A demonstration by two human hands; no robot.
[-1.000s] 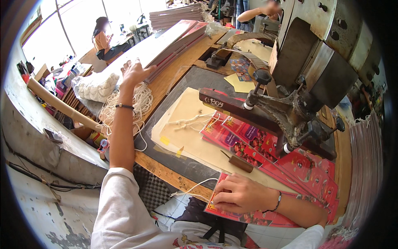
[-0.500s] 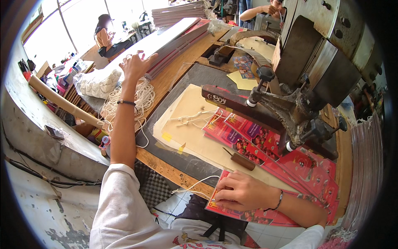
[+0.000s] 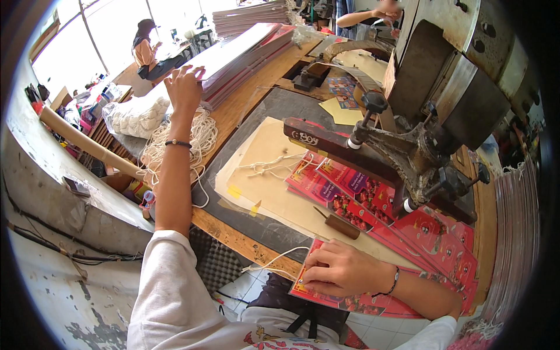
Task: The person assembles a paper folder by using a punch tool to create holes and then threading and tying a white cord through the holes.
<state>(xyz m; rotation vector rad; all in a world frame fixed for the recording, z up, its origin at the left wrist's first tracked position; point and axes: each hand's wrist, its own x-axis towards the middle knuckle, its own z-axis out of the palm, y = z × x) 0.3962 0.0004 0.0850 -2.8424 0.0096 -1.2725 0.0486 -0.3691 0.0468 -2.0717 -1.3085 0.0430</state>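
My left hand (image 3: 184, 88) is raised at the near end of a tall stack of large printed sheets (image 3: 245, 61). Its fingers are bent and apart, with nothing visible in them; whether the fingertips touch the top sheet I cannot tell. My right hand (image 3: 333, 269) lies with curled fingers on a red printed sheet (image 3: 318, 296) at the table's near edge, its thumb hidden. A white cord (image 3: 274, 259) runs out leftward from that sheet. Beyond the hand, a wooden-handled awl (image 3: 339, 226) lies on a beige sheet (image 3: 251, 198), beside overlapping red printed sheets (image 3: 361, 195).
A heavy metal press (image 3: 408, 157) with black knobs stands over the red sheets. Tangled white cord (image 3: 195, 137) and a bundled white cord (image 3: 140, 115) lie left. Another stack (image 3: 516, 227) stands at right. One person (image 3: 149, 52) sits far left; another person's arm (image 3: 359, 17) shows at top.
My left hand has shifted slightly left and its spread fingers have drawn in and bent. My right hand stays on the red sheet. The other person's hand at the top has moved slightly.
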